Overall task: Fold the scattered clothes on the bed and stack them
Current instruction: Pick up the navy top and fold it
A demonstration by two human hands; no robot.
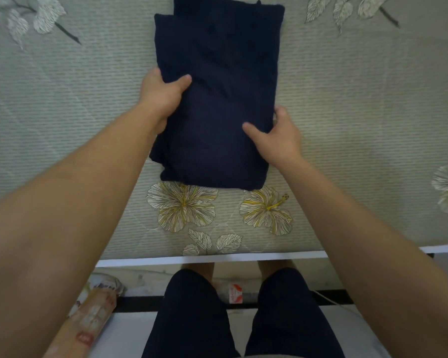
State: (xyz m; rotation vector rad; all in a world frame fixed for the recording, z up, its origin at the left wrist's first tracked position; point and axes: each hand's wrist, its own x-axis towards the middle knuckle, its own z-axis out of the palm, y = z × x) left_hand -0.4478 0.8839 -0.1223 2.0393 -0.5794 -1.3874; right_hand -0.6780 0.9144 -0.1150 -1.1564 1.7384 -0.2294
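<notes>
One dark navy folded garment [217, 99] lay in the middle of the bed [347, 125], long side running from near to far. Two hands gripped it: the left hand [161, 95] pinched its left edge farther away, thumb on top. The right hand [279, 140] pinched its right edge nearer, thumb on top too. The fingers of both hands were hidden under the cloth. The garment's far end was cut off by the frame, and its dark layers were hard to count. Two yellow printed flowers [183, 205] sat just near of it. On the floor lay one blurred red-and-white packet [235, 293].
</notes>
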